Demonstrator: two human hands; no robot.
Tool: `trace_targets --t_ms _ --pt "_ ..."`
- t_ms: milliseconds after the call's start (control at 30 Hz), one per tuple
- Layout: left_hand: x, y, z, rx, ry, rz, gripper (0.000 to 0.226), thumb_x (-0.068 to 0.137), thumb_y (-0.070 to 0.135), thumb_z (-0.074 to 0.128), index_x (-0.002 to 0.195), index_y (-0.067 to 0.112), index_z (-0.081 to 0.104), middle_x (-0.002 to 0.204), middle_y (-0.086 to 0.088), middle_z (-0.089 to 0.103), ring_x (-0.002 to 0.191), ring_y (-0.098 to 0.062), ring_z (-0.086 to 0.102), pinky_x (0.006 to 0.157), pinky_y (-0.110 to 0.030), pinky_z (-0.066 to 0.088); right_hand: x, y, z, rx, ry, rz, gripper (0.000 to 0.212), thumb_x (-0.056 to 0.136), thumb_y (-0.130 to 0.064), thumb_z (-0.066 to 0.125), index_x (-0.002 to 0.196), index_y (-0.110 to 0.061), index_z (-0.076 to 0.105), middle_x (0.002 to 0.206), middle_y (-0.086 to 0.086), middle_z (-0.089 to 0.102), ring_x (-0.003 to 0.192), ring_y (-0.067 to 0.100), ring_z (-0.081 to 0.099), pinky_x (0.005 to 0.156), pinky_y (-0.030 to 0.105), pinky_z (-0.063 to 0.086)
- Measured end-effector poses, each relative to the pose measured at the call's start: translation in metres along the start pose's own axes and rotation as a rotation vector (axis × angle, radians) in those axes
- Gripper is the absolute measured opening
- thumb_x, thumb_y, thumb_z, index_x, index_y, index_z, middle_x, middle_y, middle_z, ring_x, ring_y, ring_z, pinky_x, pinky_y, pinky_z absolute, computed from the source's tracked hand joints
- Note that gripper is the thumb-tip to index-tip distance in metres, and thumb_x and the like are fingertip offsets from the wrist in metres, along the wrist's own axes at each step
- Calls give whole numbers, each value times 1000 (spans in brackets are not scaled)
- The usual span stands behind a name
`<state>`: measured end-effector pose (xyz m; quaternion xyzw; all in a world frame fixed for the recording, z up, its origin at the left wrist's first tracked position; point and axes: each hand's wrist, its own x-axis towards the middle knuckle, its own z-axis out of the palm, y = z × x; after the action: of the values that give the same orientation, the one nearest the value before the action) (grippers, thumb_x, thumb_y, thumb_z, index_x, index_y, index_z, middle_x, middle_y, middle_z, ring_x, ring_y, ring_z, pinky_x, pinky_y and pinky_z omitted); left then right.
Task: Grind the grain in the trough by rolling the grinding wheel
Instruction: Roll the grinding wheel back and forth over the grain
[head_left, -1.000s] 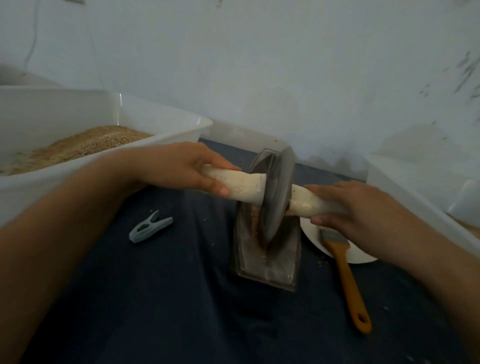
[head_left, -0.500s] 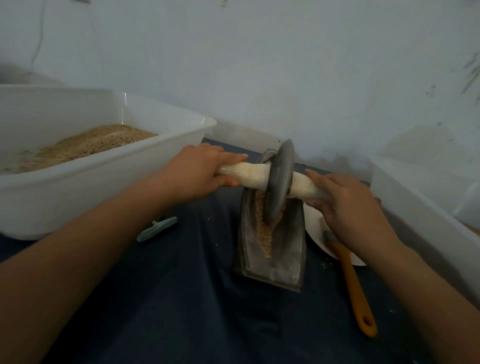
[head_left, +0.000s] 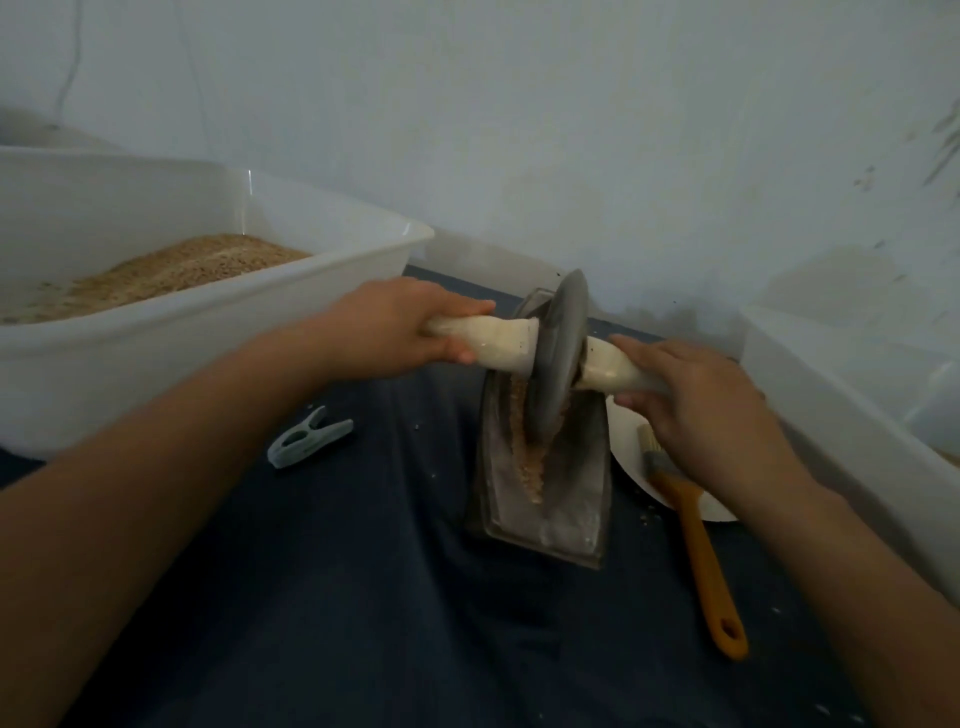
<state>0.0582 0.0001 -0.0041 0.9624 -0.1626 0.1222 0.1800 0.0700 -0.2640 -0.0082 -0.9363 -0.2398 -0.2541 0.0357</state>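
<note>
- Nearest the camera, two bare forearms reach forward over a dark blue cloth (head_left: 322, 597), the left from the lower left corner, the right from the lower right.
- An orange-handled brush (head_left: 698, 545) lies on the cloth to the right, its bristle end resting on the rim of a white plate (head_left: 631, 462) and partly hidden by the right wrist.
- A pale green clothes peg (head_left: 309, 439) lies on the cloth under the left forearm's line, well apart from the trough.
- The trough (head_left: 545, 499) stands between the arms, long and narrow, running away from the camera; a line of brownish grain (head_left: 535, 467) lies along its groove.
- The grinding wheel (head_left: 558, 364), a grey disc on edge, sits in the far half of the trough, its lower rim down in the grain.
- A pale handle (head_left: 498, 343) runs through the wheel and sticks out both sides, sloping down a little to the right.
- The left hand (head_left: 400, 332) clenches the left end, fingers over the top and thumb beneath.
- The right hand (head_left: 696, 400) grasps the right end, fingers laid over it, thumb under, wrist bent down.
- A white tub (head_left: 218, 332) with a heap of grain stands at the left; another white tub (head_left: 852, 395) at the right; a pale wall (head_left: 519, 130) behind.
</note>
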Motion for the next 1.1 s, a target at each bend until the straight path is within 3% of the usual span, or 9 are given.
trace_targets --t_ms 133,267,367,467,633,800,933,1000,1100 --pt "5 0 12 110 96 -1 58 88 40 58 142 35 35 118 -4 57 115 -22 48 94 -30 33 4 0 8 -14 30 18 52 91 -30 57 139 -23 42 125 4 58 112 24 48 88 30 31" --pt "-5 5 -12 -99 -71 38 53 82 40 65 131 42 47 127 16 56 118 -3 49 97 -17 32 -7 1 -15 -70 -108 -57 54 89 -38 56 140 -31 39 121 -2 56 110 18 48 85 28 32" --pt "-18 11 -35 -230 -263 109 51 70 50 63 120 46 56 113 31 61 103 13 54 86 0 35 -17 0 -43 93 -253 -35 53 83 -42 61 133 -42 43 109 -12 56 99 8 47 77 24 32" --pt "-22 12 -43 -290 -332 132 45 70 49 62 115 50 57 106 33 63 98 15 56 81 3 35 -23 2 -54 178 -283 -16 53 79 -46 62 129 -48 46 102 -22 51 94 2 45 76 22 30" --pt "-6 5 -13 -120 -108 47 51 80 45 62 128 45 46 124 15 59 115 -5 52 90 -13 33 -7 1 -17 64 -153 26 51 88 -34 58 137 -34 42 119 -2 57 109 18 49 85 29 34" --pt "6 2 12 176 187 38 57 89 40 57 141 33 37 117 -2 57 112 -21 47 89 -29 29 6 5 10 5 -10 60 53 91 -30 56 141 -23 39 126 5 56 112 24 47 91 32 34" --pt "-1 3 -5 -7 21 31 53 84 39 64 134 39 46 114 15 55 110 -5 49 83 -15 30 -3 5 -7 -52 -97 -16 53 89 -35 56 139 -30 40 121 -1 56 110 18 45 81 26 29" --pt "-10 7 -22 -126 -125 59 51 78 46 65 126 43 52 110 33 54 100 11 51 78 -2 31 -10 6 -27 17 -193 -35 50 86 -38 60 134 -38 44 107 -10 56 98 9 48 75 23 31" --pt "-22 11 -42 -274 -303 116 46 71 48 64 116 46 60 101 34 65 95 15 57 77 4 34 -20 5 -53 166 -318 -41 49 79 -44 64 125 -50 48 84 -27 49 78 -6 47 63 12 29"
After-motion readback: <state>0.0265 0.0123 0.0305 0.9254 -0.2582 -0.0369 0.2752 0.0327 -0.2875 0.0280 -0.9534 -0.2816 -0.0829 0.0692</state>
